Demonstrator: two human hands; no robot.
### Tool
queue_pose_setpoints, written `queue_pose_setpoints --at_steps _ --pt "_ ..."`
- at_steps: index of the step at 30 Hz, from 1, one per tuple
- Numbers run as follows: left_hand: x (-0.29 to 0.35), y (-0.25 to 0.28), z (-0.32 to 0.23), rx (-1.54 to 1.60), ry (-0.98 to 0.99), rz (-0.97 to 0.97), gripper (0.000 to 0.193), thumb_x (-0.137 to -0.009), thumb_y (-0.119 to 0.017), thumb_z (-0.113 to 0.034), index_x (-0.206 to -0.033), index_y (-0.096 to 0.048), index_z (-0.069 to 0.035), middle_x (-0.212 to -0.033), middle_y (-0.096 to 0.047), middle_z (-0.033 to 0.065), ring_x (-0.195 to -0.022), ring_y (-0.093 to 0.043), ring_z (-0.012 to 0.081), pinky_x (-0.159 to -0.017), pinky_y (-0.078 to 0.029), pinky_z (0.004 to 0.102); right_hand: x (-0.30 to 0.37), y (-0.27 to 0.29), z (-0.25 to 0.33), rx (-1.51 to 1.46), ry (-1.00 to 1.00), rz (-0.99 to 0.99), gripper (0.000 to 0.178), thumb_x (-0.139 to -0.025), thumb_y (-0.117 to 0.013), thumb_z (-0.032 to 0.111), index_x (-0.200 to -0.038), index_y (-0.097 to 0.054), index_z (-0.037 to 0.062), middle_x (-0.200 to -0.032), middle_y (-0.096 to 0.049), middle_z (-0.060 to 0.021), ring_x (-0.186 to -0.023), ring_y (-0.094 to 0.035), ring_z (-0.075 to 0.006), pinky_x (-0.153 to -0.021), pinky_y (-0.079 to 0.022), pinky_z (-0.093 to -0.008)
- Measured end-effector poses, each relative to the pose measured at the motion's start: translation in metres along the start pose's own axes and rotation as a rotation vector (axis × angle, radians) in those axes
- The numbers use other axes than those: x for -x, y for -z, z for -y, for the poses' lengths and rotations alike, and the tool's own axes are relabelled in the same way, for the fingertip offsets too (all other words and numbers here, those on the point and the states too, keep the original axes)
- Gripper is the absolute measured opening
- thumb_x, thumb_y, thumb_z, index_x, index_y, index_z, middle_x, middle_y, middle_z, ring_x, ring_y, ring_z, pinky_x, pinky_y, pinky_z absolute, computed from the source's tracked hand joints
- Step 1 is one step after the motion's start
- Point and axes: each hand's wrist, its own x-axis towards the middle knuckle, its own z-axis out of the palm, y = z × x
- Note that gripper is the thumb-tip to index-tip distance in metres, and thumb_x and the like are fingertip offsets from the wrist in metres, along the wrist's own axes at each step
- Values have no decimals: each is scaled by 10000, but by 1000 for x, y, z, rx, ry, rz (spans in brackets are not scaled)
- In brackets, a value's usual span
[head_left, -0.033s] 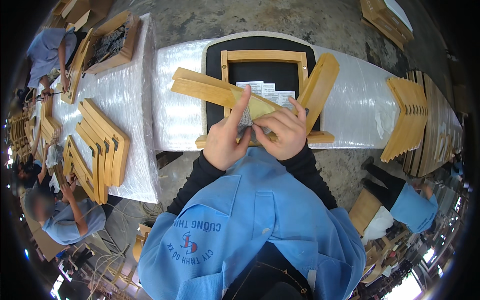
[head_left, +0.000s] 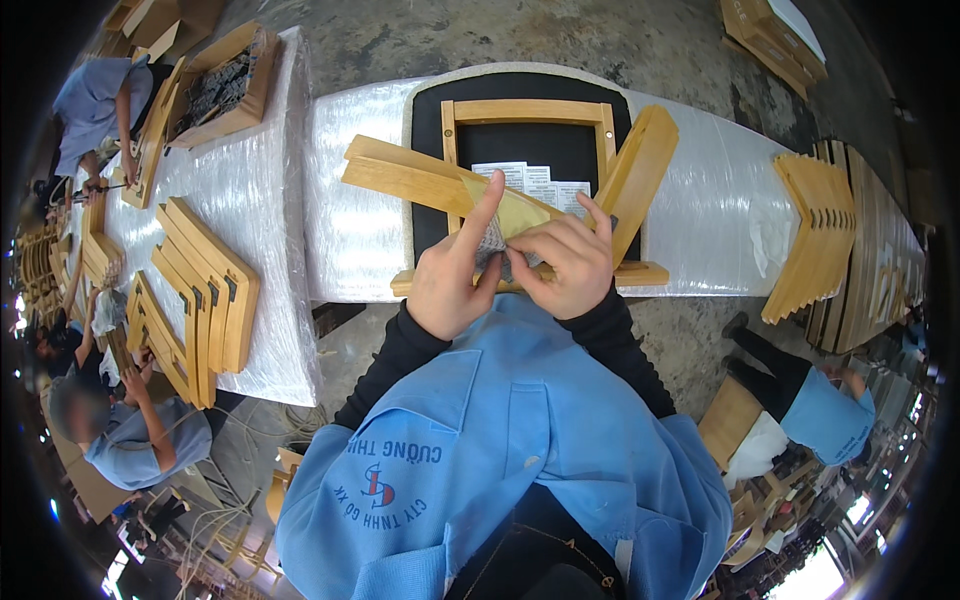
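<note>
Nothing has visibly moved, and with our left hand and right hand both pinching the yellow-grey sheet, we should keep its near edge steady.

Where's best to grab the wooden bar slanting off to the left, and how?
Probably near the left end of the wooden bar, from the left, pinching across its narrow width: that end juts past the black panel, uncovered and clear of the left hand.
</note>
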Motion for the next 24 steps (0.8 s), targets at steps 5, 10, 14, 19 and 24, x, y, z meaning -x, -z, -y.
queue_pose_setpoints --at_steps 5,10,14,19,24 --pt "-4 -6 4 -12 -83 -54 894 -773 -626 77 -1557 -243 -121 -938 -641 251 -792 -653 422 -704 -530 439 -2 0 -3 30 5 7 80 -705 -747 134 -740 -682 167 -745 -648 36 -769 -633 -167 -1072 -340 -460" --pt "-8 -7 0 79 -50 -45 914 -782 -627 62 -1566 -199 -132 -1004 -657 288 -868 -655 459 -737 -544 446 2 2 -9 -73 -154 -4 84 -705 -745 139 -753 -680 160 -757 -658 27 -773 -636 -188 -1064 -352 -443" --pt "-12 -3 -1 158 0 4 912 -808 -616 75 -1574 -151 -95 -1293 -579 286 -1159 -624 390 -948 -503 390 3 5 -8 -81 -155 -64 96 -703 -753 138 -760 -679 158 -767 -665 30 -784 -638 -192 -1058 -353 -437" --pt "-15 -11 4 181 102 -67 925 -800 -648 20 -1570 -152 -109 -1186 -616 304 -1026 -652 422 -846 -535 411 4 7 13 7 49 -173 107 -697 -759 127 -770 -689 163 -812 -678 56 -776 -628 -161 -1051 -340 -437" --pt "-17 -14 13 183 86 -74 967 -767 -699 -14 -1564 -160 -113 -1091 -642 300 -921 -672 450 -761 -552 426 2 15 12 -193 55 49 92 -737 -752 132 -823 -736 164 -959 -685 30 -919 -598 -203 -1021 -349 -427"
